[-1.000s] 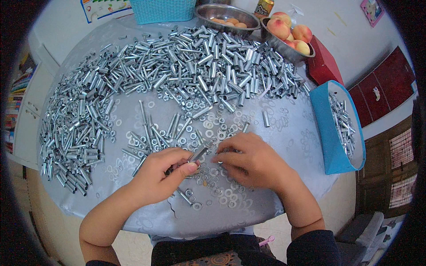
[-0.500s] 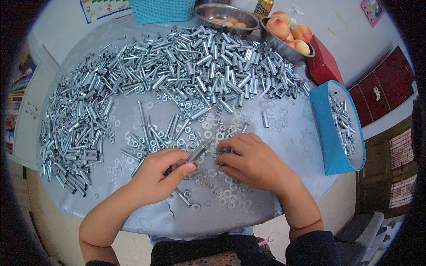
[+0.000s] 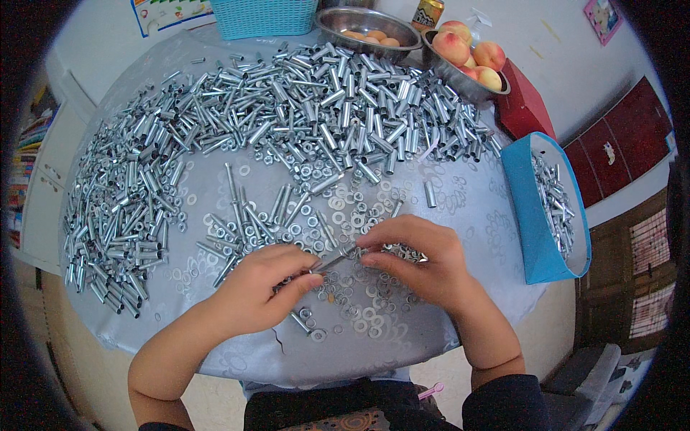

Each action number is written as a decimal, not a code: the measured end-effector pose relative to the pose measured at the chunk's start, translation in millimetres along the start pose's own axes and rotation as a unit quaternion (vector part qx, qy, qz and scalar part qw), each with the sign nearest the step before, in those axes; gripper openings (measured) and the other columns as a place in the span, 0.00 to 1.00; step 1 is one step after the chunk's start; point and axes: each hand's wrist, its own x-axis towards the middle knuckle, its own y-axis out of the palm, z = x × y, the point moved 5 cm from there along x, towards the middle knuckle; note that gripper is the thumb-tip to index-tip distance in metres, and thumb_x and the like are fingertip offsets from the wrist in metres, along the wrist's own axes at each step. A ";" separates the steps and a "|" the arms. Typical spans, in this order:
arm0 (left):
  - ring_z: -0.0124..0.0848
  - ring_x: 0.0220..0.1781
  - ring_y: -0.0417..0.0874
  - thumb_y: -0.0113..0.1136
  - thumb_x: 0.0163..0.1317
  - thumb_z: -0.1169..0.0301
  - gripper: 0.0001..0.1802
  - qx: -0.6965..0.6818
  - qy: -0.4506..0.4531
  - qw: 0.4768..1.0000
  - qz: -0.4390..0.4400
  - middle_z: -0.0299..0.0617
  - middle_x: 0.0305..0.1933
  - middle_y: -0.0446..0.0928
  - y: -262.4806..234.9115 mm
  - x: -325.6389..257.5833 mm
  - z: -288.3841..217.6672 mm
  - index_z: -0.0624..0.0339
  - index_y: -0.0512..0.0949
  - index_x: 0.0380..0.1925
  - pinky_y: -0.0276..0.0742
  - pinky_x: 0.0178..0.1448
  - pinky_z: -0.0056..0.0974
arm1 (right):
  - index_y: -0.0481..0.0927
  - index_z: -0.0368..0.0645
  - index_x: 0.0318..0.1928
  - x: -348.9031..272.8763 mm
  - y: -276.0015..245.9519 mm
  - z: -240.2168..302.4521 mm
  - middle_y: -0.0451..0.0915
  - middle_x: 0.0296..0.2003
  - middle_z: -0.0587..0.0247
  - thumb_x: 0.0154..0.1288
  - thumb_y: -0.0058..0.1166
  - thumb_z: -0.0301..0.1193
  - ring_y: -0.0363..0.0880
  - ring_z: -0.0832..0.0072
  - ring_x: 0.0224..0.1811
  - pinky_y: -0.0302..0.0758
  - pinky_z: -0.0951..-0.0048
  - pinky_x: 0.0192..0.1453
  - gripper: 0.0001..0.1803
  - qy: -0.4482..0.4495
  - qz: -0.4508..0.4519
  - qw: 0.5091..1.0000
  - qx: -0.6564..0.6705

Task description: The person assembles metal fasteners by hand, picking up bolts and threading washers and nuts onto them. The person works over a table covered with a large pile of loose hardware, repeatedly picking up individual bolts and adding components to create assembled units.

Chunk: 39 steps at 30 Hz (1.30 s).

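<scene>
My left hand [image 3: 267,287] is closed on a silver expansion bolt [image 3: 333,258], a metal sleeve on a bolt, pointing up and to the right. At its far end, my right hand [image 3: 425,260] pinches with thumb and forefinger; a small ring, apparently a washer, shows at the fingertips. Loose flat washers [image 3: 371,316] lie scattered on the cloth under and between the hands. Beyond my left hand is a small cluster of bolts [image 3: 237,208] with nuts among them. One bolt [image 3: 300,322] with a washer by its end lies just below my left hand.
A large heap of metal sleeves and bolts [image 3: 345,108] curves along the table's far and left sides. On the right stands a blue fabric bin [image 3: 519,208] holding more bolts. Farther back are a bowl of eggs [image 3: 410,44], a bowl of peaches [image 3: 460,75] and a turquoise basket [image 3: 262,18].
My right hand has risen from the loose washers to the end of the bolt and now pinches there. The left hand still holds the bolt, turned slightly toward the right.
</scene>
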 end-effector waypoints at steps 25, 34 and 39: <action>0.41 0.27 0.76 0.59 0.59 0.71 0.08 -0.027 -0.010 0.999 -0.046 0.46 0.27 0.74 -0.5 -2.0 7.0 0.65 0.77 0.36 0.71 0.33 0.39 | 0.81 0.43 0.37 5.2 -24.0 -10.9 0.79 0.35 0.58 0.53 0.61 0.30 0.76 0.59 0.37 0.71 0.61 0.42 0.10 -0.051 -0.092 0.947 -0.303; 0.39 0.26 0.75 0.59 0.59 0.72 0.08 -0.031 -0.030 0.998 -0.041 0.46 0.26 0.73 -2.4 -1.2 4.6 0.65 0.77 0.36 0.70 0.32 0.37 | 0.83 0.44 0.36 4.3 0.9 -4.6 0.79 0.32 0.62 0.48 0.66 0.32 0.76 0.62 0.37 0.71 0.64 0.44 0.13 -0.046 0.138 0.961 -0.235; 0.40 0.26 0.75 0.59 0.59 0.71 0.08 -0.033 -0.025 0.998 -0.041 0.46 0.26 0.73 -1.3 -0.6 4.4 0.65 0.77 0.36 0.70 0.32 0.38 | 0.82 0.44 0.34 1.8 13.5 -16.5 0.78 0.30 0.63 0.49 0.65 0.31 0.77 0.64 0.33 0.72 0.66 0.40 0.10 -0.066 0.101 0.962 -0.245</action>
